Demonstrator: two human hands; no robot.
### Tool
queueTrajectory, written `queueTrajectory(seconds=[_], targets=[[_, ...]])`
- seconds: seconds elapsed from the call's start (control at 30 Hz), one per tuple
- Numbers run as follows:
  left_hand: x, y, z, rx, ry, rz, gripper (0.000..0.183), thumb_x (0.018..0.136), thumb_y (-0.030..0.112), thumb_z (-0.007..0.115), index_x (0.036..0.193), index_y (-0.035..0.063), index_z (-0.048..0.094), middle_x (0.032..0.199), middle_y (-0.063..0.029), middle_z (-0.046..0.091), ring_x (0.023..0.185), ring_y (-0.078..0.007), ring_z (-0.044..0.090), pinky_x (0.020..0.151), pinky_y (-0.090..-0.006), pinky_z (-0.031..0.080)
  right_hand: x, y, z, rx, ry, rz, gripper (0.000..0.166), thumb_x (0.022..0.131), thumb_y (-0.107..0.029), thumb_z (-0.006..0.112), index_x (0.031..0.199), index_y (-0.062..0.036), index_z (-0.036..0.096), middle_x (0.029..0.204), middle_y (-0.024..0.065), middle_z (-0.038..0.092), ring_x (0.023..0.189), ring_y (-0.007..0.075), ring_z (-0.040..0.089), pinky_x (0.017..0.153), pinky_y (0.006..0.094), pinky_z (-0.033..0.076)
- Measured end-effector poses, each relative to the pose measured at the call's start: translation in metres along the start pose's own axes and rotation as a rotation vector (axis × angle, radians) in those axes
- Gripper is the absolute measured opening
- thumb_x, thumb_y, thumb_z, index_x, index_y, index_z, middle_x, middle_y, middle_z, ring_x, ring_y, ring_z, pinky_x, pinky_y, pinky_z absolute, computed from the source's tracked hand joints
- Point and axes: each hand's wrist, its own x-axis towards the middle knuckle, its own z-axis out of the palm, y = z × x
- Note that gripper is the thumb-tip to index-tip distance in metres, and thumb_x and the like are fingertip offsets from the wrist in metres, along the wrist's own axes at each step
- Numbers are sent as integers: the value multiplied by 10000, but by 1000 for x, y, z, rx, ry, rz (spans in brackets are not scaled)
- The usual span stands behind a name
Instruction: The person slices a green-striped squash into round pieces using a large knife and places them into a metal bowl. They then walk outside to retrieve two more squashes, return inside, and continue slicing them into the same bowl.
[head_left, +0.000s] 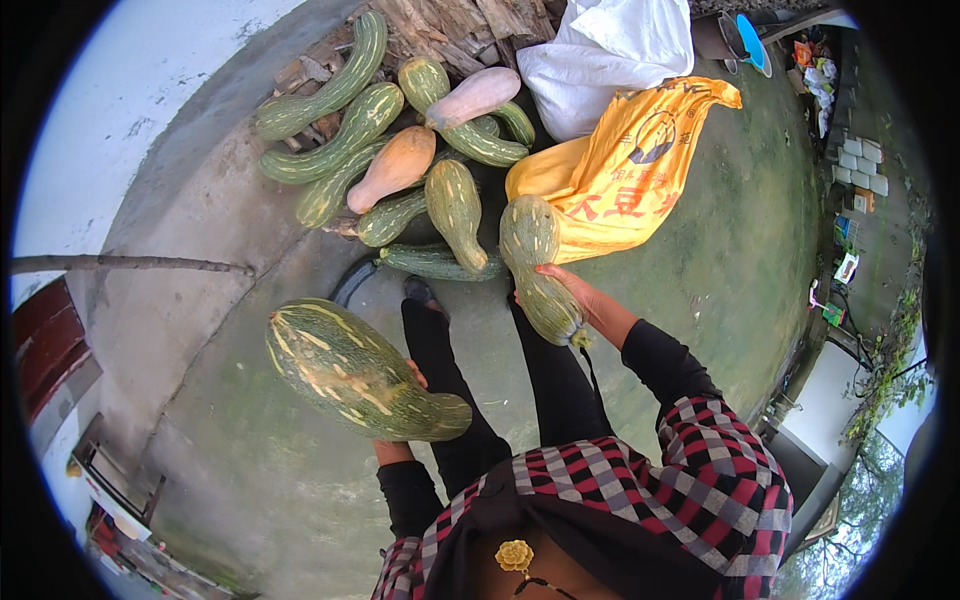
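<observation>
A large green squash with pale streaks (352, 367) rests in my left hand (417, 373), which is mostly hidden beneath it; only fingers and wrist show. My right hand (562, 289) grips a smaller green squash (529, 240) around its narrower part, its stem end towards me. Beyond my feet lies a pile of long squashes: curved green ones (337, 142), an orange-tan one (394, 169), a pinkish one (474, 96) and a mottled green one (454, 210). A dark green squash (442, 262) lies at the near side of the pile.
A yellow woven sack (630, 172) lies right of the pile, with a white sack (607, 67) behind it. Split firewood (450, 34) is stacked at the back. A wooden pole (135, 262) reaches in from the left. Blue basin (752, 43) and other household items line the right side.
</observation>
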Motion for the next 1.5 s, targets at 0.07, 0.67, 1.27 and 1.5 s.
queueTrajectory(seconds=[0.07, 0.67, 1.27, 1.5], targets=[[-50, 24, 4, -19, 33, 119, 529, 868, 393, 456, 1059, -99, 470, 924, -208, 559, 769, -340, 591, 659, -372, 534, -21, 17, 2, -174, 65, 39, 539, 777, -378, 597, 1136, 4, 473, 995, 168, 587, 865, 260, 593, 777, 376, 481], [-418, 57, -140, -56, 18, 910, 605, 832, 416, 500, 1176, -76, 418, 1057, -229, 507, 884, -338, 557, 776, -393, 482, -158, 169, 122, -1144, 29, -136, 619, 666, -356, 699, 1116, 36, 535, 981, 130, 595, 858, 205, 577, 765, 324, 458], [-663, 347, -314, -220, 82, 1118, 612, 826, 462, 460, 1227, 1, 424, 1084, -249, 518, 819, -362, 565, 649, -426, 525, 31, 397, 495, -1697, 271, 423, 518, 644, -374, 733, 997, -17, 609, 881, 106, 629, 758, 215, 603, 703, 342, 468], [-715, 540, -421, -448, 234, 1057, 937, 725, 762, 335, 1283, 10, 375, 1119, -331, 482, 935, -454, 535, 772, -546, 470, 98, 448, 640, -2017, 132, 643, 353, 730, -374, 649, 823, -34, 644, 690, 64, 609, 547, 159, 544, 526, 336, 427]])
